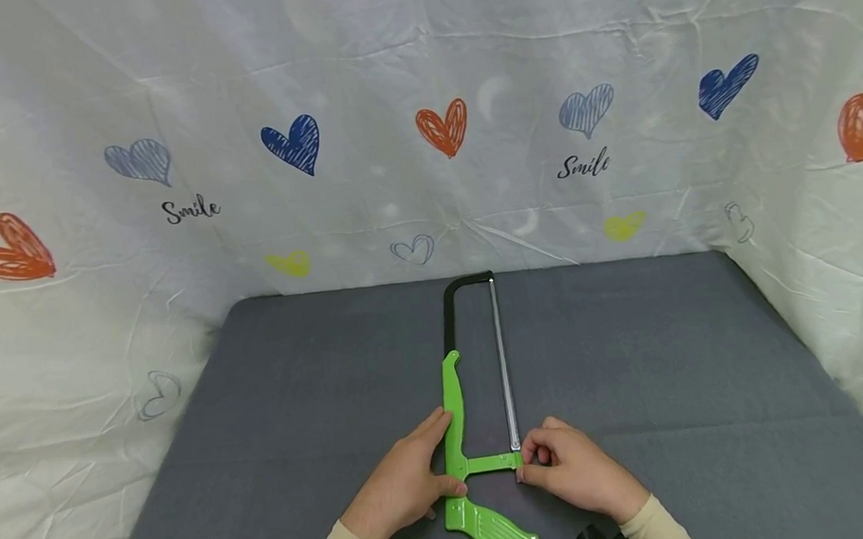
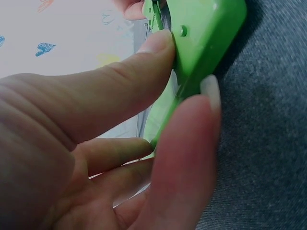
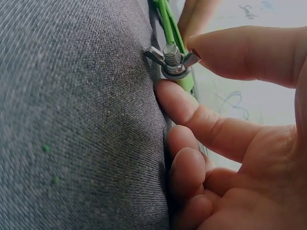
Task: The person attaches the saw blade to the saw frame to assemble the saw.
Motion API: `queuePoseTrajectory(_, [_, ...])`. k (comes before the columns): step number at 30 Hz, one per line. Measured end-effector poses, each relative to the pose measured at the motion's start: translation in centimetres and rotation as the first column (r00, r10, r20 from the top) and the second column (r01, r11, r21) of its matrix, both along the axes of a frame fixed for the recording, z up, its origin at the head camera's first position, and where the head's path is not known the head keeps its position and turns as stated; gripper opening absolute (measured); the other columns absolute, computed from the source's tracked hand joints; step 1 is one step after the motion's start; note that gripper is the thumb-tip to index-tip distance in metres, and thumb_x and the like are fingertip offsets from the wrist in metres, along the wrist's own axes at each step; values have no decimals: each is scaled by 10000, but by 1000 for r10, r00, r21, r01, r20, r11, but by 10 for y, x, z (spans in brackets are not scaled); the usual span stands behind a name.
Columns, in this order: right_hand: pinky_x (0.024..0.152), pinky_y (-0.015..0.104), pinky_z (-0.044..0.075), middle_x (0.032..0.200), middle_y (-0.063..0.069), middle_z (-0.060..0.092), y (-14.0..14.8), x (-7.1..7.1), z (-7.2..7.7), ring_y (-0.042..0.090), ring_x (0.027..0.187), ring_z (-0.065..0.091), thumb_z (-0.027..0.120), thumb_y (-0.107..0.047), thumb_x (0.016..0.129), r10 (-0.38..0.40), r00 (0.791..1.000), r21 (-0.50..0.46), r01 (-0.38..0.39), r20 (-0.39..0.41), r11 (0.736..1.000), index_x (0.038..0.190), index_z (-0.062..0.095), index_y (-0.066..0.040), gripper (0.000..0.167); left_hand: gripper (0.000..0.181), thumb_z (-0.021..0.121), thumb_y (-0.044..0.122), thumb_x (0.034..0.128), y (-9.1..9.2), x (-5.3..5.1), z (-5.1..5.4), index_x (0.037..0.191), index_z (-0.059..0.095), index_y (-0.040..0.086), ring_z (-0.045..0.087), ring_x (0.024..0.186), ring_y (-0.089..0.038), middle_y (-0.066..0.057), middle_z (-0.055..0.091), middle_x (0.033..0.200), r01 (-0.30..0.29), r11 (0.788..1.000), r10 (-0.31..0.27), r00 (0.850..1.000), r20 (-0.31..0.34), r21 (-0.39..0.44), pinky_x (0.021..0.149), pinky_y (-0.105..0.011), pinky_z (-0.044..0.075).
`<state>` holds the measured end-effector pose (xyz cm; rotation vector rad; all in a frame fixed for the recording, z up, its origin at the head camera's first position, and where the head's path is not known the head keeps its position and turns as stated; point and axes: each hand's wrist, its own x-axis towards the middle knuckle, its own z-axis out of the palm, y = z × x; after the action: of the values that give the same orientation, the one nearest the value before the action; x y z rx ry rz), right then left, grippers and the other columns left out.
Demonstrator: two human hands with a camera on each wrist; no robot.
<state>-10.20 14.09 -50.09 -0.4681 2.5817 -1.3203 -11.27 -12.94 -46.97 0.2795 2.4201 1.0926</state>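
A hacksaw (image 1: pixel 450 385) lies on the grey table with its black bow (image 1: pixel 448 314) pointing away and its green grip (image 1: pixel 498 534) towards me. Along its right side runs the silver blade (image 1: pixel 505 364), fixed at both ends. My left hand (image 1: pixel 408 478) holds the green frame just above the grip, thumb on one side and fingers along the other. At the near end of the blade, my right hand (image 1: pixel 584 469) pinches a metal wing nut (image 3: pixel 175 71) on a threaded bolt (image 3: pixel 171 53). Thumb meets one wing; the forefinger lies beneath the nut, other fingers curled.
Grey cloth covers the table (image 1: pixel 318 369). Behind it and at both sides hangs a white curtain (image 1: pixel 366 199) printed with hearts and "Smile". Two tiny green specks (image 3: pixel 46 148) lie on the cloth in the right wrist view.
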Motion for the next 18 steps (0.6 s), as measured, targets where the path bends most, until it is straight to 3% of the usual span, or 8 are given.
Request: queuePoseTrajectory(18, [611, 223, 385, 840, 10, 512, -2, 1, 3, 49, 679, 439, 829, -177, 917, 5, 998, -45, -2, 62, 999, 848, 693, -146, 155, 1009, 911, 144, 874, -1, 0, 0, 1693, 334, 21, 616, 560, -231, -256, 233, 1781, 1, 1000, -1, 1000, 2, 18, 509, -382, 559])
